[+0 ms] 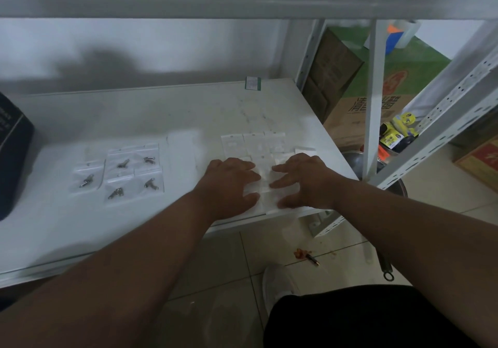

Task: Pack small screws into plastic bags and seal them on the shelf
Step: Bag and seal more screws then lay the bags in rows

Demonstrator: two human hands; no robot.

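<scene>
Several small clear plastic bags, each with screws inside, lie in a cluster on the left half of the white shelf. A spread of empty clear bags lies near the shelf's right front corner. My left hand and my right hand rest side by side on these empty bags, fingers spread and pointing toward each other, with a bag between them. Neither hand visibly grips anything. No loose screws are visible.
A dark box stands at the shelf's left edge. A small green-edged card lies at the back. Shelf uprights rise on the right, with cardboard boxes and a metal pan beyond. My shoe is on the tiled floor.
</scene>
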